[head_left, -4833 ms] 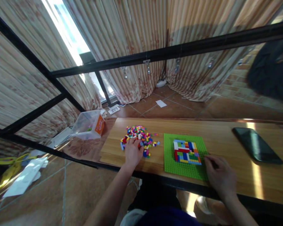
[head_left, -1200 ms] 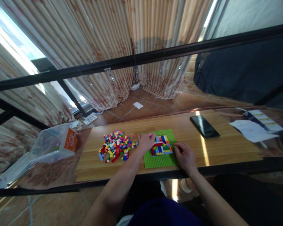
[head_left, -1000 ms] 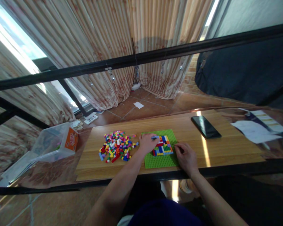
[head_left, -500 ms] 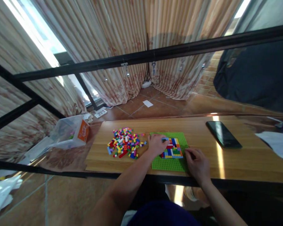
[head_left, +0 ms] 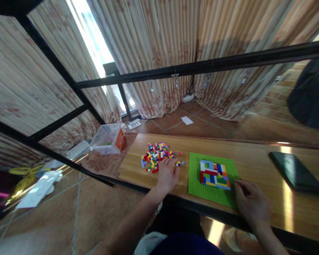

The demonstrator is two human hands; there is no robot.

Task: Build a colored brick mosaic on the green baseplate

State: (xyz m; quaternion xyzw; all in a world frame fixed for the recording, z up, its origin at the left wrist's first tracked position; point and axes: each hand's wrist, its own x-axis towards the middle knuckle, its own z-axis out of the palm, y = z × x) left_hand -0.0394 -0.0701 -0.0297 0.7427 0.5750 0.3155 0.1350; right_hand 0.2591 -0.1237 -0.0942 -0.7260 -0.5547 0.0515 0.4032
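Observation:
A loose pile of small coloured building bricks [head_left: 159,154] lies on the left part of the wooden table. My left hand [head_left: 168,175] is at the pile's near edge, thumb apart from the fingers; its fingertips are partly hidden and no brick shows in it. To the right is a green studded baseplate [head_left: 195,184], carrying a flat, roughly square layer of multicoloured bricks [head_left: 215,175] with a small gap near its upper left. My right hand [head_left: 251,203] rests at the baseplate's right edge, fingers curled, with thumb and forefinger closed on that edge.
A dark phone [head_left: 297,173] lies on the table [head_left: 172,189] at the right. Beyond the table's left end stands a clear plastic box [head_left: 105,140] with an orange label. A black metal bar [head_left: 223,63] crosses in front of the curtains [head_left: 159,42].
My left hand has left the brick layer and moved left to the loose pile. The right hand stays at the baseplate's edge. The camera view has turned left.

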